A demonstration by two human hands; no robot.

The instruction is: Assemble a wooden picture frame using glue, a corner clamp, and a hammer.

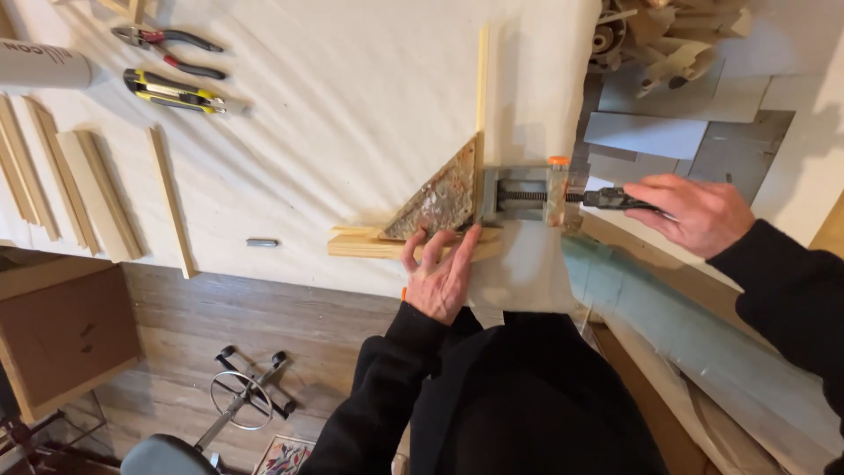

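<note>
Left hand (442,277) presses wooden strip (387,244) flat, fingers spread; right hand (694,211) pinches clamp handle (615,200)

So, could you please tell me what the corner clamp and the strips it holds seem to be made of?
Corner clamp: looks like grey cast metal, matte, with a bare threaded screw and a dark handle under the right hand. Strips: pale unfinished wood, faint grain; the left hand presses the lower one.
</note>
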